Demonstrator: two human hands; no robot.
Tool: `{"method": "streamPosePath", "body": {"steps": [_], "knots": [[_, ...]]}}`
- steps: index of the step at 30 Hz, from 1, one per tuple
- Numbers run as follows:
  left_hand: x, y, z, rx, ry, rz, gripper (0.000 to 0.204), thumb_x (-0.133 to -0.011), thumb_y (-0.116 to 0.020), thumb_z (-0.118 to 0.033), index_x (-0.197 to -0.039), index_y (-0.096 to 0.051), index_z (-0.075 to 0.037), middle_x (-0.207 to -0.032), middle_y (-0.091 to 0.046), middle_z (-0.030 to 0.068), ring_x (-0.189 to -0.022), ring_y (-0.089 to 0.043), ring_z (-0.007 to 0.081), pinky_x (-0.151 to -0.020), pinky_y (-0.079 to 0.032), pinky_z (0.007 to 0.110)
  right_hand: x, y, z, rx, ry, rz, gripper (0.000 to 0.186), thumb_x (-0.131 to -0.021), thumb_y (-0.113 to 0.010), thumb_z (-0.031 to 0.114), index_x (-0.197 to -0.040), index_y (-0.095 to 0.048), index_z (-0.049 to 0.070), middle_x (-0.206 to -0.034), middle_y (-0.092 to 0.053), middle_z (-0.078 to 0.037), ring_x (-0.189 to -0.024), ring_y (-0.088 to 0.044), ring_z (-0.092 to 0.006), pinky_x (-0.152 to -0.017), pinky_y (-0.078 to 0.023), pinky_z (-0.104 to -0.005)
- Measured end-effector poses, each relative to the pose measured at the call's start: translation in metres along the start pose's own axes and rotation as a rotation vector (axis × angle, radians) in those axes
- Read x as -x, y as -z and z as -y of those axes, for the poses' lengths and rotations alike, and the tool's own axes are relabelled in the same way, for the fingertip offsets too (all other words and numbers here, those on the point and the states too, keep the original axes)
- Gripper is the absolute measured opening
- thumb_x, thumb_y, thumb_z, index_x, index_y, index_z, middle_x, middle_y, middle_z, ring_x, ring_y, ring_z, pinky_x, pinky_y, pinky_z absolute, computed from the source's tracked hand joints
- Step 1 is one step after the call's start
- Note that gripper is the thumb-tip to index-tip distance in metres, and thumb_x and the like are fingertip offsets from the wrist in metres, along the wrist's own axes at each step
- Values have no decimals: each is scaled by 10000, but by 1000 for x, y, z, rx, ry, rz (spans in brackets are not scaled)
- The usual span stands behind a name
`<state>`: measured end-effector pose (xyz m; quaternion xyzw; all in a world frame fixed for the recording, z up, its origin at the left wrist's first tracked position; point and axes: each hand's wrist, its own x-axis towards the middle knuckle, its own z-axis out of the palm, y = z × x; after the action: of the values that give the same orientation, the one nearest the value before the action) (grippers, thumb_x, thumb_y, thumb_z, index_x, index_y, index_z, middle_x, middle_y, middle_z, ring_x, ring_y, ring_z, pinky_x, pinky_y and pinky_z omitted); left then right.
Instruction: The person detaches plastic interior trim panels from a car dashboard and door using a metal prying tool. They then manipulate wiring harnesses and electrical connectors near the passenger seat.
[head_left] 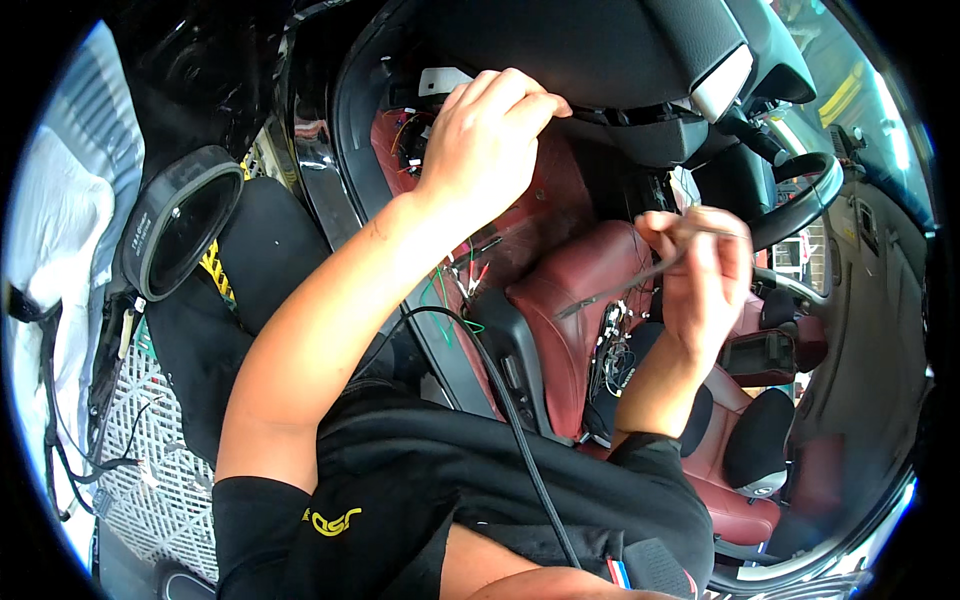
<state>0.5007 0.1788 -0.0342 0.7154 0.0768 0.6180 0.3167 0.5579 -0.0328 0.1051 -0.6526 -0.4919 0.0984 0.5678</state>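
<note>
A thin dark tool (620,288) slants from the right hand (700,275), pinched at its upper end, down-left toward the red seat (570,330). The left hand (490,135), fingers curled, reaches into loose wiring (410,135) under the dashboard (600,50), farther off.

A black steering wheel (805,205) sits at about two o'clock, with a grey door panel (870,330) beyond it at three. Dark red seat upholstery (575,320) fills the centre, and red-and-black cushions (750,470) lie at four o'clock. A round black speaker ring (175,225) rests at nine o'clock above a white grid mat (150,480) at seven. White cloth (55,230) bunches at the far nine o'clock rim.
</note>
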Motion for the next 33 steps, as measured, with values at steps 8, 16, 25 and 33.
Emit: {"method": "streamPosePath", "body": {"steps": [8,16,25,33], "knots": [[4,-1,0,4,44,-4,357,-759,-607,89,-1049,-709,-95,-1037,-645,66,-1047,-620,291,-951,-488,419,-90,-86,105,-165,494,434,226,-1119,-421,185,-1242,-595,107,-1069,-599,-98,-604,-475,-68,-529,-463,-222],[9,-8,-4,39,42,-53,297,-805,-616,55,-1034,-713,-109,-1007,-628,32,-1021,-618,256,-912,-473,404,-124,-142,65,153,520,429,227,-1111,-443,164,-1274,-579,85,-985,-588,-67,-597,-451,-51,-517,-413,-203],[7,-6,0,74,50,-24,341,-778,-582,93,-1062,-683,-66,-1054,-630,85,-1054,-608,316,-942,-501,437,-126,-160,58,211,557,432,244,-1101,-467,141,-1310,-562,59,-891,-576,-31,-590,-425,-31,-505,-356,-181],[7,-9,6,-10,33,-94,246,-825,-620,18,-1010,-718,-111,-999,-631,37,-1018,-619,268,-882,-498,426,-125,-170,44,278,680,466,251,-1053,-519,132,-1289,-574,67,-854,-587,-32,-625,-473,-74,-539,-376,-214]]}}
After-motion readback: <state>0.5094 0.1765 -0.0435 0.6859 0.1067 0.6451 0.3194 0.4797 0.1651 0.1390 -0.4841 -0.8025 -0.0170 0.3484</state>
